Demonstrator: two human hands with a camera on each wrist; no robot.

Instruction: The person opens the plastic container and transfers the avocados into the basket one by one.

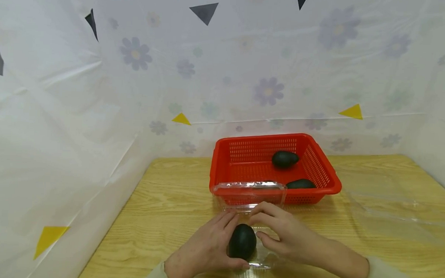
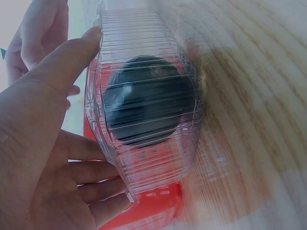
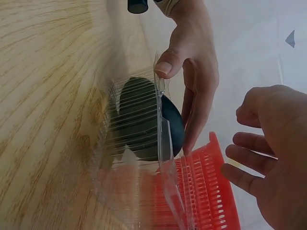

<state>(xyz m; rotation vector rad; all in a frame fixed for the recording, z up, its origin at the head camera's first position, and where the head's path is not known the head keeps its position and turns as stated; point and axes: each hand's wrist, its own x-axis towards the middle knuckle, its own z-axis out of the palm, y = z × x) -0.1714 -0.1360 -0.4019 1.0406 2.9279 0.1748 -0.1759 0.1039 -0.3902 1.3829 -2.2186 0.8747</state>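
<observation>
A dark green avocado lies in a clear plastic clamshell box, seen through its ribbed wall in both wrist views. The box's lid stands raised on the far side. My left hand rests along the box's left side, fingers spread and fairly straight, its thumb touching the near rim. On the other side of the avocado, my right hand hovers with loosely bent fingers and nothing between them. In the right wrist view, a gap separates my right hand from the avocado.
Behind the box stands a red plastic basket holding more avocados, one partly hidden by the lid. Clear plastic lies on the right of the wood-grain table. A flowered sheet hangs behind and beside the table.
</observation>
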